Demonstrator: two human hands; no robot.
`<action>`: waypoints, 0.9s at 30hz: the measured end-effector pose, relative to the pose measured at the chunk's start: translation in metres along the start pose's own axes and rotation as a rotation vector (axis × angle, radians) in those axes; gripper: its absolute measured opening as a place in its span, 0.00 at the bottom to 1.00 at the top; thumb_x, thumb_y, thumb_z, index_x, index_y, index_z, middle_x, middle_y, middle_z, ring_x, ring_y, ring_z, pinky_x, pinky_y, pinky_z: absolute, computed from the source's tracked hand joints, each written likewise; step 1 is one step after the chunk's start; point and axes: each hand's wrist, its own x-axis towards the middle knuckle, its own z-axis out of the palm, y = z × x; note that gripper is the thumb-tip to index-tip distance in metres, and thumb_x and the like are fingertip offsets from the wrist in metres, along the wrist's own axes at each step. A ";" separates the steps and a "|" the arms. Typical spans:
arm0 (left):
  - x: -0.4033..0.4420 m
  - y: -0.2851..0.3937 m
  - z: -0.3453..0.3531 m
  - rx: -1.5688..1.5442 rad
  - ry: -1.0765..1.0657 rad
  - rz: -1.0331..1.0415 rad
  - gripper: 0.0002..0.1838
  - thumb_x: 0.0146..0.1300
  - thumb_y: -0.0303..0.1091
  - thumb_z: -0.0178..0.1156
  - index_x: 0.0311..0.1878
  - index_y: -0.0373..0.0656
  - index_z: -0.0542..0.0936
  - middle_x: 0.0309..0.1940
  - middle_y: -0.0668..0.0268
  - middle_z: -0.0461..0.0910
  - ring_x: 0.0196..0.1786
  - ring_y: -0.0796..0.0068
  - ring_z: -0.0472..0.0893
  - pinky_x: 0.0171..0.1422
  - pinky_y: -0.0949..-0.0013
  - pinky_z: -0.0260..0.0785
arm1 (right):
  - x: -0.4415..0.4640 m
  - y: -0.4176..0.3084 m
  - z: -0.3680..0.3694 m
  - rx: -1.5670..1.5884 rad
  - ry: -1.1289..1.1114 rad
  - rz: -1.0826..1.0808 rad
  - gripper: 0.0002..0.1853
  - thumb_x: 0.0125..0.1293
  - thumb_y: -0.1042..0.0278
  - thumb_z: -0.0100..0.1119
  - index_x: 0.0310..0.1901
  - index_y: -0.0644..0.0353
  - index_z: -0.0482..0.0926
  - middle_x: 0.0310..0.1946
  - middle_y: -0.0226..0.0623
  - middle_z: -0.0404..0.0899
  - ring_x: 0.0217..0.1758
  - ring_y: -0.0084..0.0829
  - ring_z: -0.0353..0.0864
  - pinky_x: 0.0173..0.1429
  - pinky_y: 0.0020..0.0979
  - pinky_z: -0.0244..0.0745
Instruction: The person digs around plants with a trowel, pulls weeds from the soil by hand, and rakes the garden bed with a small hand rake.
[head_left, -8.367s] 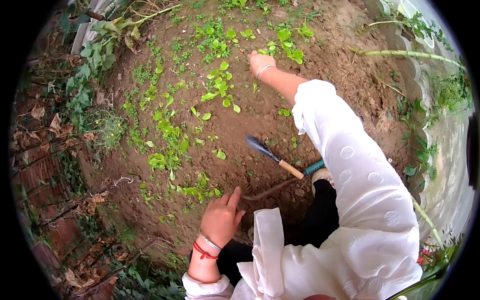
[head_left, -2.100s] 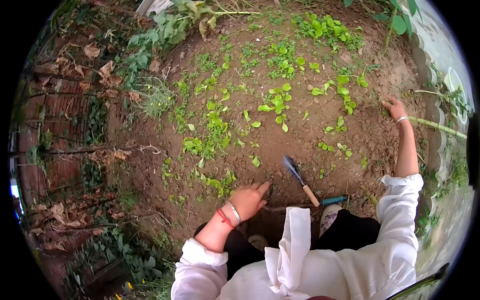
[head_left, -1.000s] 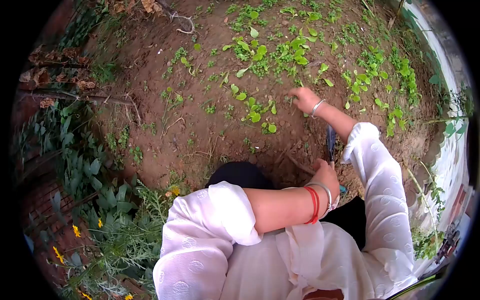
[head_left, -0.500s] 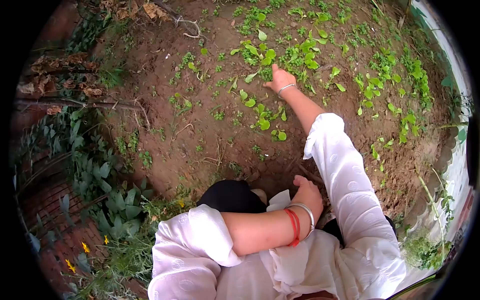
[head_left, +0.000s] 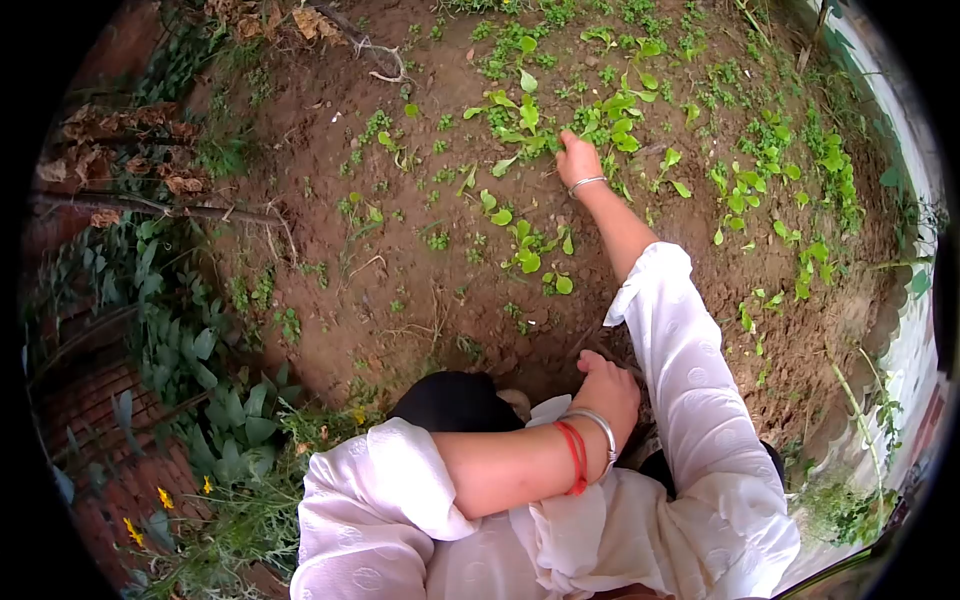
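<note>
My right hand (head_left: 578, 162), with a thin bangle at the wrist, reaches out to the soil bed. Its fingers are drawn together at the edge of a clump of leafy green seedlings (head_left: 527, 118); what they pinch, if anything, is hidden. Close to my body, my left hand (head_left: 610, 393) is curled beside my knee, its fingertips turned down out of sight. A metal bangle (head_left: 606, 432) and red thread (head_left: 577, 455) circle that wrist. More seedlings (head_left: 525, 250) grow just nearer to me than my right hand.
Brown soil (head_left: 330, 290) carries scattered small weeds and seedlings. Dry sticks (head_left: 160, 208) and dark leafy plants (head_left: 180, 330) border the left side. Yellow flowers (head_left: 165, 497) grow at lower left. A pale wall or edging (head_left: 905, 330) runs along the right.
My right hand has moved slightly right and nearer to me. Its spread index finger and thumb have drawn together by the seedlings, and a leaf there has shifted. My left hand stays nearly in place.
</note>
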 end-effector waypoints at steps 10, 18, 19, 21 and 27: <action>0.001 -0.008 -0.010 0.055 -0.048 -0.003 0.26 0.61 0.35 0.52 0.62 0.34 0.70 0.46 0.55 0.78 0.49 0.57 0.77 0.61 0.45 0.63 | 0.000 0.002 0.007 -0.082 -0.150 0.106 0.19 0.57 0.74 0.56 0.52 0.61 0.75 0.38 0.54 0.81 0.45 0.52 0.81 0.50 0.46 0.76; -0.004 -0.017 -0.011 0.005 0.003 -0.054 0.27 0.60 0.34 0.53 0.63 0.34 0.69 0.46 0.55 0.78 0.50 0.58 0.77 0.62 0.48 0.62 | 0.025 -0.010 0.011 -0.246 -0.240 0.052 0.24 0.58 0.70 0.56 0.58 0.50 0.73 0.41 0.52 0.82 0.46 0.49 0.81 0.49 0.46 0.77; -0.004 -0.018 -0.010 0.007 -0.002 -0.050 0.27 0.61 0.34 0.52 0.63 0.34 0.69 0.46 0.55 0.78 0.49 0.58 0.77 0.61 0.48 0.62 | 0.028 -0.004 0.014 -0.223 -0.198 0.063 0.22 0.57 0.70 0.56 0.56 0.51 0.75 0.40 0.52 0.82 0.45 0.50 0.81 0.49 0.46 0.76; -0.006 -0.020 -0.013 0.006 -0.009 -0.038 0.27 0.61 0.34 0.52 0.63 0.34 0.69 0.46 0.56 0.78 0.49 0.58 0.77 0.61 0.48 0.62 | 0.030 0.003 0.013 -0.183 -0.117 0.086 0.19 0.57 0.70 0.56 0.52 0.53 0.77 0.38 0.53 0.82 0.44 0.51 0.81 0.49 0.46 0.76; -0.003 -0.019 -0.012 -0.012 0.036 -0.030 0.26 0.62 0.33 0.51 0.63 0.34 0.69 0.45 0.56 0.78 0.48 0.59 0.77 0.61 0.47 0.62 | 0.018 0.009 0.006 0.047 -0.003 0.124 0.14 0.56 0.72 0.59 0.46 0.57 0.80 0.36 0.53 0.82 0.43 0.50 0.81 0.49 0.45 0.76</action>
